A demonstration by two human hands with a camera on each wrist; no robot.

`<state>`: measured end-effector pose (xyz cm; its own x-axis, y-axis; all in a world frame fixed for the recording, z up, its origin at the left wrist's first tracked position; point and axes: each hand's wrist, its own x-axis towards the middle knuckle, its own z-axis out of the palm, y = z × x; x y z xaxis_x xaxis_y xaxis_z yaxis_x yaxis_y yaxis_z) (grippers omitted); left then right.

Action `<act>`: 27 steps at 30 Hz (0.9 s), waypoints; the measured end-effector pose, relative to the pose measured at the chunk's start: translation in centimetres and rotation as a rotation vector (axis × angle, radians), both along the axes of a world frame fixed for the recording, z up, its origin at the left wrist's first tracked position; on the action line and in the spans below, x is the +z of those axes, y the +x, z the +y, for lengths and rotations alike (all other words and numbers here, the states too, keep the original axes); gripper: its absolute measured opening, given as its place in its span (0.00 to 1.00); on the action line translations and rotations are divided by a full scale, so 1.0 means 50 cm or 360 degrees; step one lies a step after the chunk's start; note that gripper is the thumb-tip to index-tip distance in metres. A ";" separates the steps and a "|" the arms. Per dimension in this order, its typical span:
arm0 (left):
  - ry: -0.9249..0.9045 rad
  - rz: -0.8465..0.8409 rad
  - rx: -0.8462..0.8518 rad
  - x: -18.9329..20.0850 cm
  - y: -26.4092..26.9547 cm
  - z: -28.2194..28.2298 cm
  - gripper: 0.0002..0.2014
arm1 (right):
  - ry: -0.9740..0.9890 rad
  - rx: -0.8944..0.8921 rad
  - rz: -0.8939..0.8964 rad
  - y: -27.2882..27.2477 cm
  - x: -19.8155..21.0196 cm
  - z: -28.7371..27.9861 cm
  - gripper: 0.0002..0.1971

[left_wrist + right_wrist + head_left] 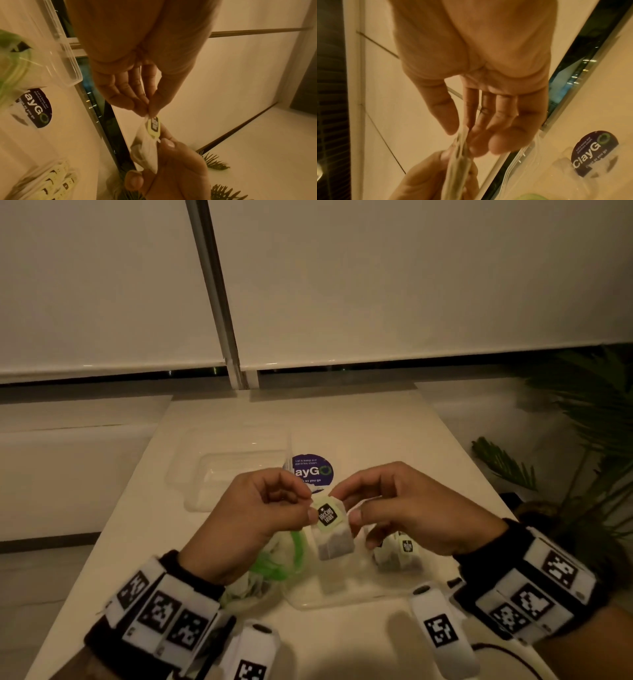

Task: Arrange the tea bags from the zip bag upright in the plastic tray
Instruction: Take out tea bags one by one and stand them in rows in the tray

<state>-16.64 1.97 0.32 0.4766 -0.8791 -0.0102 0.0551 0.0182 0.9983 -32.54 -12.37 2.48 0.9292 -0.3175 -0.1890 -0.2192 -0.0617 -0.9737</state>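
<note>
Above the plastic tray (342,597) we hold one tea bag (331,529), left hand (263,518) and right hand (411,508) each pinching a top corner, so it hangs straight, ready to stand beside the others (399,553).

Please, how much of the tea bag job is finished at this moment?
Done: a few tea bags already stand in the plastic tray. In hand: the left hand and right hand together pinch one tea bag above the tray. Left: that bag must go in, and the zip bag seems to hold more, though the count is unclear.
</note>
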 end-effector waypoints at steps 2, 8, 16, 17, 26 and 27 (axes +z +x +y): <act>-0.0013 -0.0040 0.0024 -0.003 -0.005 -0.004 0.10 | -0.0024 -0.0013 -0.0004 -0.001 0.004 -0.003 0.10; 0.0127 -0.0234 0.0003 -0.011 -0.023 -0.023 0.10 | -0.0387 -0.0097 0.0025 0.009 -0.011 -0.006 0.04; 0.0249 -0.0345 0.0003 -0.046 -0.057 -0.049 0.07 | -0.0997 -0.0021 0.0216 0.004 -0.044 -0.034 0.04; 0.0269 -0.0347 0.0003 -0.055 -0.063 -0.052 0.08 | -0.1002 -0.0008 0.0246 0.000 -0.051 -0.039 0.03; 0.0381 -0.0525 0.0005 -0.100 -0.072 -0.022 0.04 | -0.1036 0.0109 0.0892 -0.053 -0.165 -0.117 0.06; 0.0389 -0.0539 0.0001 -0.103 -0.071 -0.018 0.04 | -0.1030 0.0124 0.0928 -0.052 -0.179 -0.122 0.06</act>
<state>-20.18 1.08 -4.82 0.4892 -0.8700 -0.0610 -0.2770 -0.2214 0.9350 -35.16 -18.48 -6.45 0.7641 -0.4664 -0.4456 -0.6435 -0.5992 -0.4762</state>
